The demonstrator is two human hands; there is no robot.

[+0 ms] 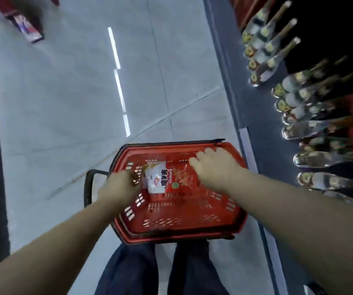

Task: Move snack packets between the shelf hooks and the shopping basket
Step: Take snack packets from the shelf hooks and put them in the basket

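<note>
The left hand (122,184) pinched the near edge of the snack packet (167,177), fingers curled on it — likely to lift it or settle it flat. The right hand (212,167) hovered over the packet's far end, fingers loosely spread, gripping nothing. The packet lay inside the red shopping basket (177,233) on the floor (64,103), beside the bottle shelf (299,103).

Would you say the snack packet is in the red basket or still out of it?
In: the snack packet lies inside the red basket, below its rim, with the left hand pinching its edge.
</note>
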